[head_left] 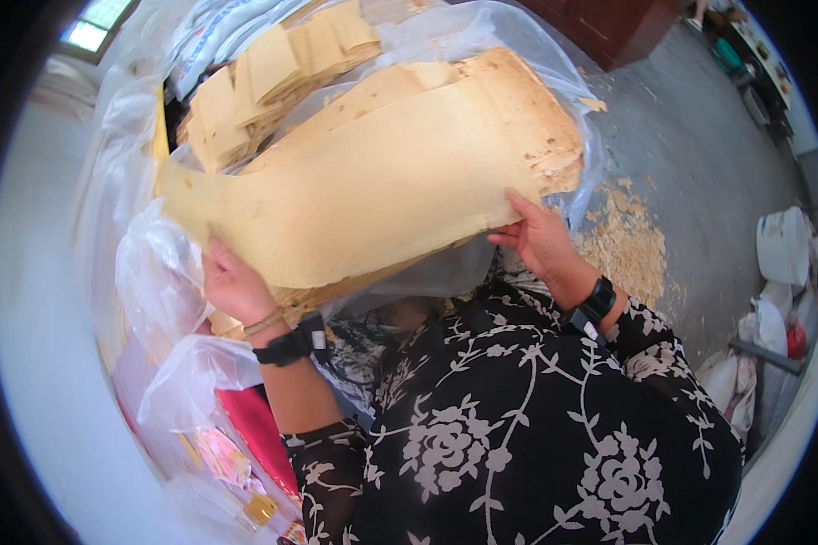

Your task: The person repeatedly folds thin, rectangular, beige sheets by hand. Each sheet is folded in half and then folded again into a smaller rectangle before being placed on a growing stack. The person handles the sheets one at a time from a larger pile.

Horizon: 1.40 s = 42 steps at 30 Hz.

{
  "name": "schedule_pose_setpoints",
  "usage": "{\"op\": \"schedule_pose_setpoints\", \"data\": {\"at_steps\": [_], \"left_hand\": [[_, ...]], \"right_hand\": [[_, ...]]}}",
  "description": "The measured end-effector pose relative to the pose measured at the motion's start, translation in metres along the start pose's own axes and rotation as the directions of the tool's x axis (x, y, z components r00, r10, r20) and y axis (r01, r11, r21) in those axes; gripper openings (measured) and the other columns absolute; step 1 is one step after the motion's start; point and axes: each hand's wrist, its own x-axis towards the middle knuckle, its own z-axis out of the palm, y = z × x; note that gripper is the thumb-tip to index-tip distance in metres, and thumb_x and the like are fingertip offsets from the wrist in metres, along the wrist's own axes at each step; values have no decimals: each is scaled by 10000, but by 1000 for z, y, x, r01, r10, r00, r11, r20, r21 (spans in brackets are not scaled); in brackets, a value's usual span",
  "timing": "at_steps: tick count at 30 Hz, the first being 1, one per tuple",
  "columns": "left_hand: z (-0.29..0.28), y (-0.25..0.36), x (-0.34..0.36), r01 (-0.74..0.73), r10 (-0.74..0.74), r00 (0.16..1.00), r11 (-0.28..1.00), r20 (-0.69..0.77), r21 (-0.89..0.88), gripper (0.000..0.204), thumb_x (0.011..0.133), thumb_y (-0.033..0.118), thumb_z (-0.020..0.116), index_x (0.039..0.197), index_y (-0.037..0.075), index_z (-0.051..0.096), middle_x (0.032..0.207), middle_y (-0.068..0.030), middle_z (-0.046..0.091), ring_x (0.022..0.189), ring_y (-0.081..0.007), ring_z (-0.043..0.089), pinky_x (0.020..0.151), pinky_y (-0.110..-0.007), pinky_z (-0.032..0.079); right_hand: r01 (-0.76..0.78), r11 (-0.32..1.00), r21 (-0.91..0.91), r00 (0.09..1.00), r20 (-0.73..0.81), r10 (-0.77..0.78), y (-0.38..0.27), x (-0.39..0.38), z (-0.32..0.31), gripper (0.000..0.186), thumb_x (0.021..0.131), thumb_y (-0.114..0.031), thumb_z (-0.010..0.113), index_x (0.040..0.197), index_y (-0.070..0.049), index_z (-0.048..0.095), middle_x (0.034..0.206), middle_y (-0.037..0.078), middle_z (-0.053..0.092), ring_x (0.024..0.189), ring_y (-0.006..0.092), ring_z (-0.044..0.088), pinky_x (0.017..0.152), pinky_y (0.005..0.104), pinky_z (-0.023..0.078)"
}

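Note:
A large, thin, pale tan flatbread sheet [382,186] stretches across in front of me, its near edge pinched at both ends. My left hand [236,283] is closed on the left end, thumb on top. At the right end, my right hand [541,238] has its thumb over the edge and its fingers beneath. Under and behind the sheet lies a stack of similar flatbreads [532,109], browner and ragged at the right corner. Folded flatbreads [273,68] sit in overlapping piles at the far left.
Clear plastic sheeting [482,23] lies beneath the stack, with more plastic [154,263] bunched at the left. Broken flakes [632,241] are scattered on the grey floor [713,163] to the right. A white bucket [782,247] and bags stand at far right; a dark red cabinet [609,27] is behind.

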Motion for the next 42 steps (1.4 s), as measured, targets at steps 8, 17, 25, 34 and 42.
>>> {"op": "schedule_pose_setpoints", "data": {"at_steps": [8,17,25,34,42], "left_hand": [[83,148,-129,-776,821,481,562,307,-288,415,930,186,691,1330,73,693,1311,-177,714,1199,-360,683,1041,-459,516],[111,127,-154,-763,824,316,515,470,-391,513,880,170,707,1384,111,636,1361,-93,674,1272,-315,617,1024,-443,503],[87,94,-113,-829,849,183,404,495,-387,525,840,76,677,1361,148,667,1410,-79,651,1340,-309,579,1080,-445,481],[47,43,-127,-430,706,547,699,451,-572,343,916,137,721,1258,116,740,1277,-129,728,1201,-328,683,1023,-429,536],[75,6,-73,503,54,593,755,804,-422,412,1000,223,705,1285,-73,668,1191,-141,741,1020,-236,712,889,-365,561]], "right_hand": [[-26,994,106,986,167,8,-3,0,10,516,1129,-403,451,1462,-15,522,1359,155,670,1174,293,700,972,449,588],[-70,996,47,957,286,54,-31,-8,-6,677,1068,-574,492,1516,-66,498,1480,153,592,1257,312,643,1022,456,521],[-314,909,-276,930,104,353,-34,34,-20,436,958,-384,766,1266,-94,657,1052,67,754,894,217,733,807,364,596],[-365,926,-99,852,366,375,31,-23,52,375,1035,-282,678,1339,-63,650,1141,98,759,1018,224,747,884,347,607],[832,-410,-373,278,921,-273,-26,2,76,497,882,-208,798,1362,-182,671,1486,80,601,1405,334,531,1186,536,400]]}}
